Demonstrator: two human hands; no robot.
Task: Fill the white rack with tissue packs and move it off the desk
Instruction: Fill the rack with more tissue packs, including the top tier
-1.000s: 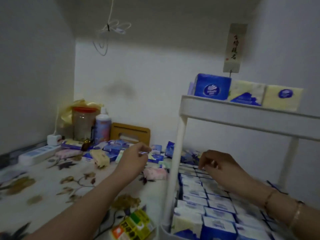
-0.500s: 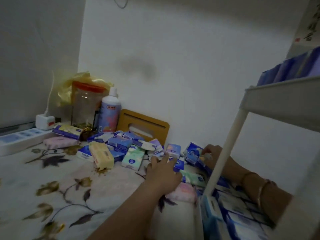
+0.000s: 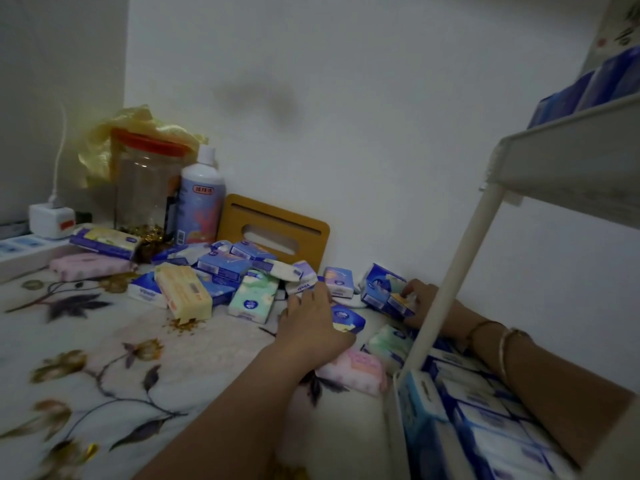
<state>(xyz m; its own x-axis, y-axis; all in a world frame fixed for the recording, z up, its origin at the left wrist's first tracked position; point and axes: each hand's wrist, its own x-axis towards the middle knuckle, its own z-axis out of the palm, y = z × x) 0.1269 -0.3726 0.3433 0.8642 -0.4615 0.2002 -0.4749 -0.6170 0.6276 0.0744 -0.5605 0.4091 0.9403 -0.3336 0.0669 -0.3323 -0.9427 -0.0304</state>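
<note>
A pile of tissue packs (image 3: pixel 221 275) in blue, green, yellow and pink lies on the floral desk by the back wall. My left hand (image 3: pixel 311 323) lies palm down on the pile. Its fingertips touch a white-purple pack (image 3: pixel 300 276), and a blue pack (image 3: pixel 349 319) sits at its thumb side. My right hand (image 3: pixel 420 301) reaches behind the post of the white rack (image 3: pixel 450 271) and grips a blue pack (image 3: pixel 381 289). The rack's lower tray (image 3: pixel 393 414) holds several blue-white packs. More blue packs stand on its upper shelf (image 3: pixel 571 161).
At the back left stand a clear jar with a red lid (image 3: pixel 145 181), a white-capped bottle (image 3: pixel 201 202) and a wooden board (image 3: pixel 277 230) against the wall. A power strip (image 3: pixel 20 252) with a plug lies at the left edge. A pink pack (image 3: pixel 356 370) lies beside the rack.
The view has dropped and closed in on the pile. My left hand came down onto the packs. My right hand moved from the lower tray past the post and took a blue pack.
</note>
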